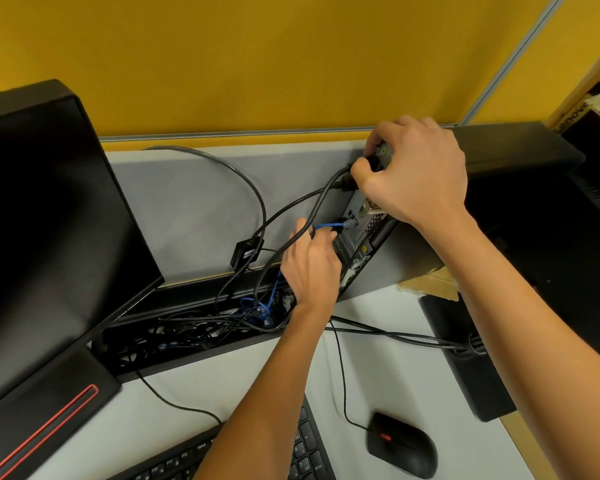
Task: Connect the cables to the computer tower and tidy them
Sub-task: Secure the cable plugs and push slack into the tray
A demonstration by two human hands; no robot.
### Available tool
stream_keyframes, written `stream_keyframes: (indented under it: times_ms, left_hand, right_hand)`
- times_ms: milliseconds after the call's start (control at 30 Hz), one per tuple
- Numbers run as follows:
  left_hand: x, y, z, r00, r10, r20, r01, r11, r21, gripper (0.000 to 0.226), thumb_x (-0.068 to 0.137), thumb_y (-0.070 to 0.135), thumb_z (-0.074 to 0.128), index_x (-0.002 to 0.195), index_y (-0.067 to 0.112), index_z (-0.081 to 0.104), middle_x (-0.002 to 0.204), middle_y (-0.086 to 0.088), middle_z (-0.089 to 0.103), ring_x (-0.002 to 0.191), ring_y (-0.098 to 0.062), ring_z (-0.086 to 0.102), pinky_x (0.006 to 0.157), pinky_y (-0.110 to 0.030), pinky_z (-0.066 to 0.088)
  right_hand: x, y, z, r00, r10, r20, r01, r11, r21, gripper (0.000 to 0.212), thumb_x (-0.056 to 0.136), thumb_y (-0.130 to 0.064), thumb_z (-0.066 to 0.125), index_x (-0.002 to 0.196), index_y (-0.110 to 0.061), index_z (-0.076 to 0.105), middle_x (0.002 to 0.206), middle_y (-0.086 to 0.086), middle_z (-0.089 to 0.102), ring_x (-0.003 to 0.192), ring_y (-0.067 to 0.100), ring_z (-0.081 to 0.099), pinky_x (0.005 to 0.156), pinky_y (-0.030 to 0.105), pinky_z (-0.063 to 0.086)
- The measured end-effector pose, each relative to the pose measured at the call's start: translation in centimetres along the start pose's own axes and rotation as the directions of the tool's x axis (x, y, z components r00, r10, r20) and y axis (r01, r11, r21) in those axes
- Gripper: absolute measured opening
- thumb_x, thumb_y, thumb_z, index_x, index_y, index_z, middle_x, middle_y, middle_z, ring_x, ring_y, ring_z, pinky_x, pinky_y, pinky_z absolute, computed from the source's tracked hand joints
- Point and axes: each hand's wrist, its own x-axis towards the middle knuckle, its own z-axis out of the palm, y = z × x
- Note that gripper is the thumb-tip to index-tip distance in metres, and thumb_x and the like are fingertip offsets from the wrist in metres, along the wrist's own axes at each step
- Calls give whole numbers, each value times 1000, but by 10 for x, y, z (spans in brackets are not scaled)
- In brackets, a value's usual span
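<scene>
The black computer tower (520, 188) stands at the right with its rear panel (355, 216) facing left. My right hand (413, 174) grips a black power plug (378, 161) at the top of that panel. A thick black cable (312, 216) runs down from it. My left hand (309, 268) is lower, pinching a small black plug (333, 232) against the panel's ports. A blue network cable (329, 225) sits plugged in just above my left fingers. More black and blue cables lie tangled in the cable tray (194, 327).
A black monitor (45, 216) fills the left side. A keyboard (302, 448) and a black mouse (400, 445) lie on the white desk at the front. A small black adapter box (246, 252) hangs against the grey partition. Cardboard (430, 282) sits under the tower.
</scene>
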Motion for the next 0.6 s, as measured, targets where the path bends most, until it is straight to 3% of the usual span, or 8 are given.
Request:
stream_keyframes:
  times_ms: [267, 367, 467, 533, 600]
  left_hand:
    - [1, -4, 9, 995, -22, -96, 12, 994, -105, 7, 81, 15, 67, 78, 14, 73, 79, -5, 57, 56, -19, 51, 44, -25, 35]
    - [5, 0, 8, 986, -163, -26, 154, 964, -219, 7, 84, 18, 68, 80, 16, 74, 85, -3, 56, 61, -12, 47, 49, -26, 34]
    - [4, 0, 10, 953, -296, 63, 294, 854, -430, 5, 82, 18, 73, 82, 14, 75, 86, -5, 54, 66, -8, 46, 56, -31, 45]
    - [5, -1, 9, 937, -340, 79, 324, 762, -560, 7, 79, 17, 76, 82, 10, 75, 85, -8, 55, 67, -5, 53, 61, -22, 50]
    - [4, 2, 8, 925, -372, 78, 345, 735, -584, 8, 78, 16, 77, 82, 9, 75, 86, -9, 55, 68, 3, 54, 60, -9, 44]
  right_hand:
    - [-1, 2, 1, 1000, -7, -24, 8, 1000, 5, 24, 75, -40, 53, 85, -22, 66, 79, -5, 50, 87, 23, 51, 72, 28, 28]
    - [0, 1, 2, 999, -13, -33, 14, 1000, 6, 24, 76, -40, 53, 85, -22, 66, 82, -3, 56, 89, 24, 52, 72, 28, 29]
    - [0, 2, 2, 1000, -11, -25, 11, 1000, 6, 25, 76, -41, 52, 85, -22, 65, 81, -4, 54, 89, 24, 52, 73, 29, 29]
    - [0, 3, 2, 1000, -13, -16, 13, 1000, 2, 26, 75, -42, 51, 86, -22, 65, 80, -5, 50, 89, 23, 51, 75, 30, 29]
    - [0, 2, 1, 1000, -9, -7, 10, 1000, 12, 26, 75, -42, 52, 87, -22, 65, 80, -6, 49, 90, 23, 51, 77, 30, 30]
